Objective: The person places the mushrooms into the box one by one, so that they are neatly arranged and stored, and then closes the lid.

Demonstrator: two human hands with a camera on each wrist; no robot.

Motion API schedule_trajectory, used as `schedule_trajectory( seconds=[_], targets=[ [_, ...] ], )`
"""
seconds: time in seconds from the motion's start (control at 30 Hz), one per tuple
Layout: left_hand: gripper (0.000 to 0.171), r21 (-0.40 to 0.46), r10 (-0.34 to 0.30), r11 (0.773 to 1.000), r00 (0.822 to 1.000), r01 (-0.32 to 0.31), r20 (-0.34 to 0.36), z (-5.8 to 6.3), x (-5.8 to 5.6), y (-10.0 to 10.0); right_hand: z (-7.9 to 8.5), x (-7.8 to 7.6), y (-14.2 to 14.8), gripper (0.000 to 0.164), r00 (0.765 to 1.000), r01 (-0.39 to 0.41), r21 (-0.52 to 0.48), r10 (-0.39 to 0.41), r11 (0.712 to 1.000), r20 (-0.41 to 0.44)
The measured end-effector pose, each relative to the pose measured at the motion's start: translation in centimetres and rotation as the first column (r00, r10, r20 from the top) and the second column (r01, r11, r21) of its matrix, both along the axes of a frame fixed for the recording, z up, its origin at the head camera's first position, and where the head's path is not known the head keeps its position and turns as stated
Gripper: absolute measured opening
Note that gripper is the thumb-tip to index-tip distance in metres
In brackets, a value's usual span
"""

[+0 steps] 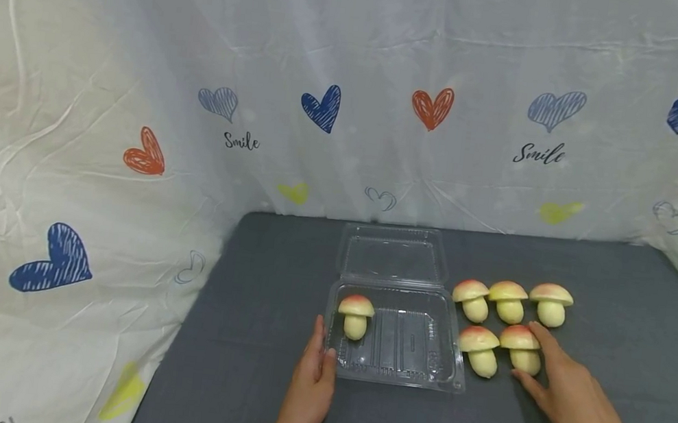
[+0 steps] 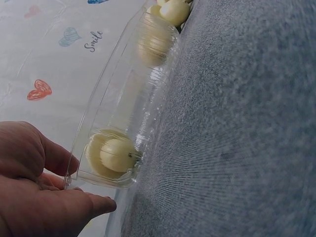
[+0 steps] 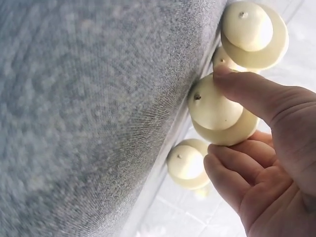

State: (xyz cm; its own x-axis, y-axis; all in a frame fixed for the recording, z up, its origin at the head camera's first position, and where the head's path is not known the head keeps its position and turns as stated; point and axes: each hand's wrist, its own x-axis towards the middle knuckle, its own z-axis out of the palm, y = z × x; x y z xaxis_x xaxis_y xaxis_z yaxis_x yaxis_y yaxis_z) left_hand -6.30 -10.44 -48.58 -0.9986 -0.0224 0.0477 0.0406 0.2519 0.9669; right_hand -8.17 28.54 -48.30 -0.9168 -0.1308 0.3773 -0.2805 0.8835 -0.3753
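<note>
A clear plastic clamshell box (image 1: 396, 376) lies with its lid (image 1: 393, 255) folded back. One toy mushroom (image 1: 355, 317), with a red-tinged cap and pale stem, is in the left side of its tray. My left hand (image 1: 310, 384) holds the tray's near left corner; in the left wrist view the thumb and fingers (image 2: 61, 160) are on either side of the rim. My right hand (image 1: 568, 387) grips another toy mushroom (image 1: 525, 352) at the front of the group. In the right wrist view its thumb (image 3: 247, 89) lies on the stem side and the fingertips touch the cap.
Beside the gripped mushroom is another mushroom (image 1: 479, 350), close to the box's right wall. Behind them stand three more mushrooms (image 1: 509, 302) in a row. The dark grey cloth-covered table (image 1: 257, 285) meets a white curtain (image 1: 356, 48) printed with hearts.
</note>
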Motion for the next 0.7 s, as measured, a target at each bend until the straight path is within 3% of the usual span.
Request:
schedule_trajectory(
  seconds=[0.23,0.7],
  targets=[
    [0.064,0.007,-0.004,1.0,1.0,0.004,0.013,0.0,-0.2,0.0,0.5,0.1,0.1,0.085,0.995,0.066,-0.009,-0.065,0.998,0.07],
    [0.064,0.007,-0.011,1.0,1.0,0.011,-0.009,0.1,0.0,0.0,2.4,0.5,-0.7,0.083,0.986,0.153,-0.051,-0.15,0.987,0.073]
  ],
)
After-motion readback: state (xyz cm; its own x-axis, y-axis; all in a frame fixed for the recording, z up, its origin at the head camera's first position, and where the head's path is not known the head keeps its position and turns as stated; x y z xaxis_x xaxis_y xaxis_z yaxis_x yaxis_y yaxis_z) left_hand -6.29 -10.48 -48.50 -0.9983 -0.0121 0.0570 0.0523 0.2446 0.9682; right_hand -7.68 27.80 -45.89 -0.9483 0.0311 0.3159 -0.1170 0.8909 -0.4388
